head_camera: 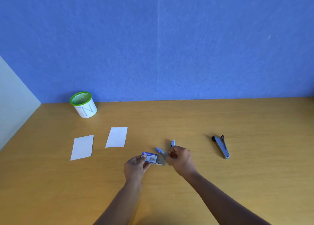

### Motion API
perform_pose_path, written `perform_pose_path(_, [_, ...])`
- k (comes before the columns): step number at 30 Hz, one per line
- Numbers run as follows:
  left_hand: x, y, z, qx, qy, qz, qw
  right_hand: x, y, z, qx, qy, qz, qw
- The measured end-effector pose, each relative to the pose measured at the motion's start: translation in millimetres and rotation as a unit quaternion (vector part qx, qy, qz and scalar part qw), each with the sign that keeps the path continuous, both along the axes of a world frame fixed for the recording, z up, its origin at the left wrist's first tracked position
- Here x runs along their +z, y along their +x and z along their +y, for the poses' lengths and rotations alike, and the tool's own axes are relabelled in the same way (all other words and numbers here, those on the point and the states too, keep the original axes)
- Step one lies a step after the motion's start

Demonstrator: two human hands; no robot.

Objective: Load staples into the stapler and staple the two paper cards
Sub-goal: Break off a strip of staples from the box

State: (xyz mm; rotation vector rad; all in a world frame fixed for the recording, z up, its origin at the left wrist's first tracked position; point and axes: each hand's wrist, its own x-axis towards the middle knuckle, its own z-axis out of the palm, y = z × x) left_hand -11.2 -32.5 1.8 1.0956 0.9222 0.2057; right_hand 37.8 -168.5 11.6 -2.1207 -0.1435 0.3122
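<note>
**Staple box**: small, blue and white, held just above the table near its front middle. Its long axis runs left to right and its open end faces right. A grey inner tray shows at that end.

**Left hand**: grips the closed end of the box, thumb on top and fingers curled beneath.

**Right hand**: at the open end of the box, fingers curled inward. Whether they pinch anything cannot be told.

**Grey stapler**: lies on the table well to the right of both hands and is untouched. Its long axis runs from far-left to near-right, with the black end farther away and the narrow metal end nearer.

**Light-blue tool**: just behind the hands and partly hidden by the right one. Two blue tips show; its kind cannot be told.

**Paper cards**: two white cards lie flat and apart, left of the hands, one nearer and one farther.

**Mesh cup**: white with a green rim, upright at the far left against the blue wall.
</note>
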Motion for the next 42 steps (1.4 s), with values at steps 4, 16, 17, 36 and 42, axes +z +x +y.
perform_pose_path(4, [0, -1, 0, 0.011, -0.018, -0.007, 1.000, 6, -1, -2, -0.093, 0.147, 0.089, 0.981])
perform_pose_path(16, [-1, -2, 3, 0.035, -0.032, -0.018, 0.999, 2, -3, -2, -0.115, 0.310, 0.279, 0.902])
perform_pose_path(17, [-1, -2, 3, 0.035, -0.033, -0.016, 0.999, 1, -4, -2, -0.097, 0.300, 0.283, 0.906])
perform_pose_path(36, [-2, -3, -1, -0.008, -0.018, -0.029, 0.999, -7, -1, 7, -0.060, 0.286, 0.248, 0.923])
perform_pose_path(42, [0, -3, -3, -0.022, -0.029, -0.039, 0.999, -7, 0, 9, -0.066, 0.291, 0.242, 0.923])
